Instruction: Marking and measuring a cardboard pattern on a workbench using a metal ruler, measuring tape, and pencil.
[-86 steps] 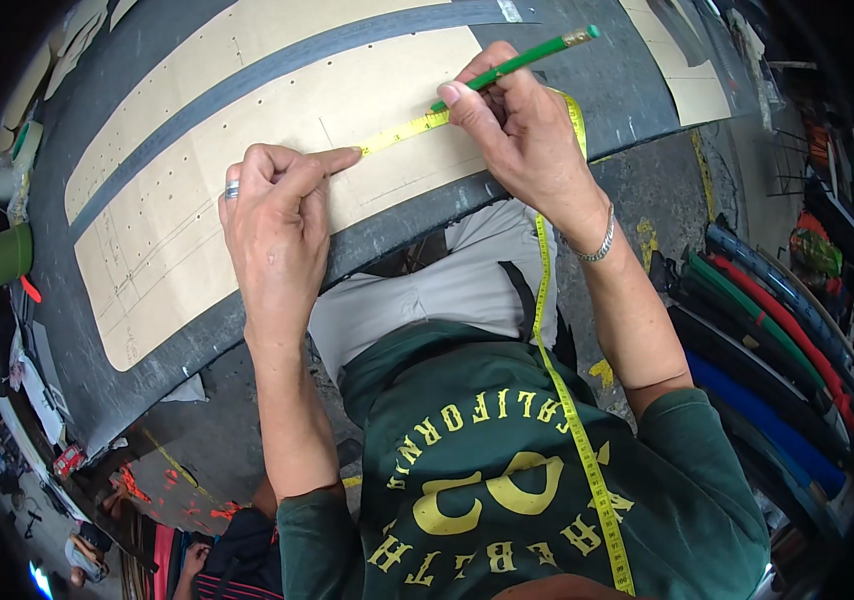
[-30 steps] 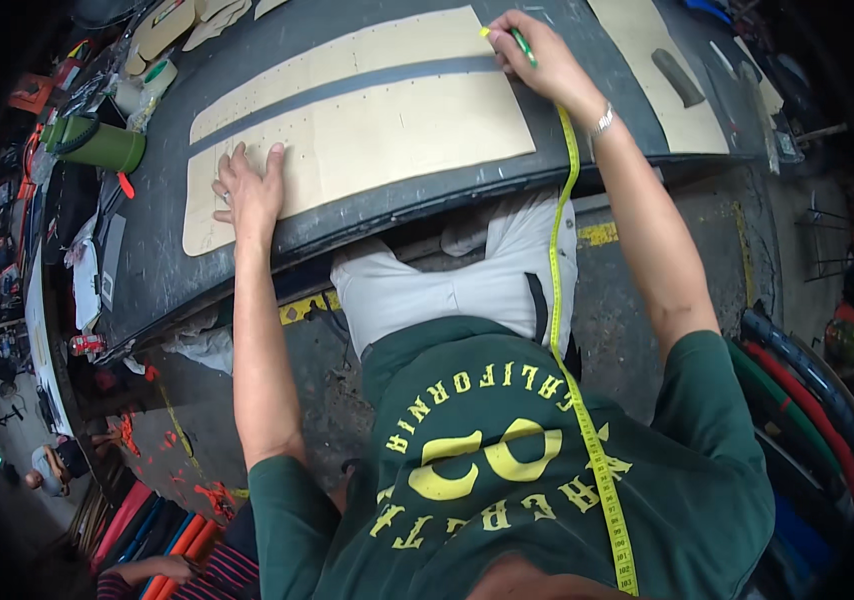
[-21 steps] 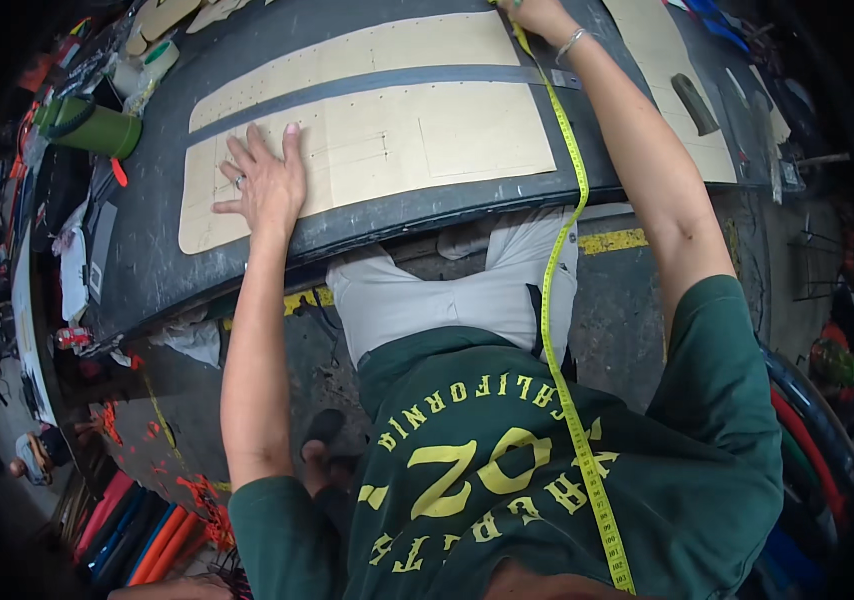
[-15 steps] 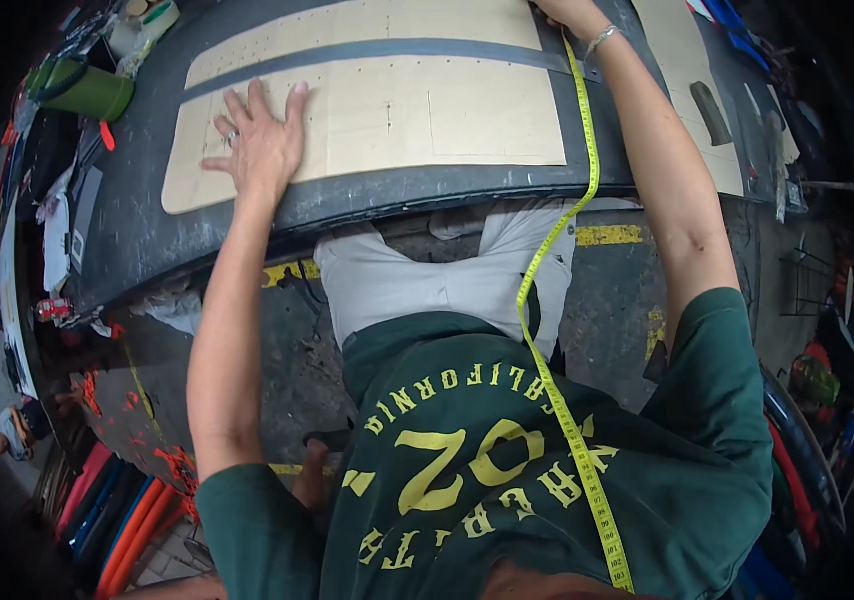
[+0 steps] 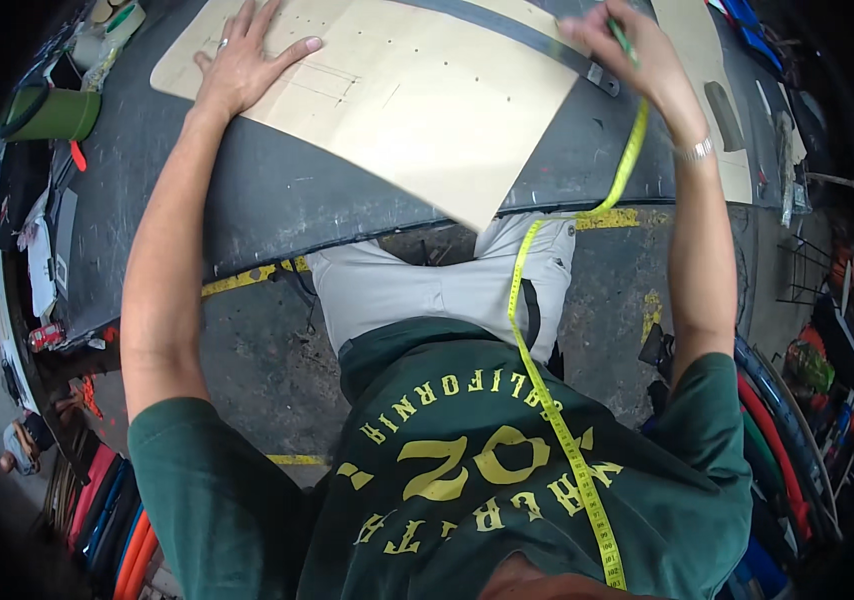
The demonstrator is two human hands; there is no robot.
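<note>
A tan card sheet [image 5: 397, 110] with drawn lines and small dots lies at an angle on the dark table, one corner reaching over the near edge. My left hand [image 5: 244, 72] presses flat on its left part, fingers spread. Across the card's far right side lies a long grey metal ruler [image 5: 527, 34]. My right hand [image 5: 645, 62] is closed around a green pen or pencil [image 5: 623, 42], beside the ruler's right end; its fingertips are slightly blurred. A yellow tape measure [image 5: 522, 290] hangs down my shirt and runs up past the table edge toward my right wrist.
A dark table [image 5: 307, 190] spans the far half. On its right lie another tan sheet [image 5: 737, 165] and a grey block-like bar [image 5: 723, 115]. A green cylindrical container [image 5: 62, 113] stands at the left. Rolls of coloured material [image 5: 112, 530] are at the lower left.
The card and ruler have turned clockwise, the right end coming nearer me. My right hand has come nearer and now shows a green pen or pencil. My left hand has shifted away with the card.
</note>
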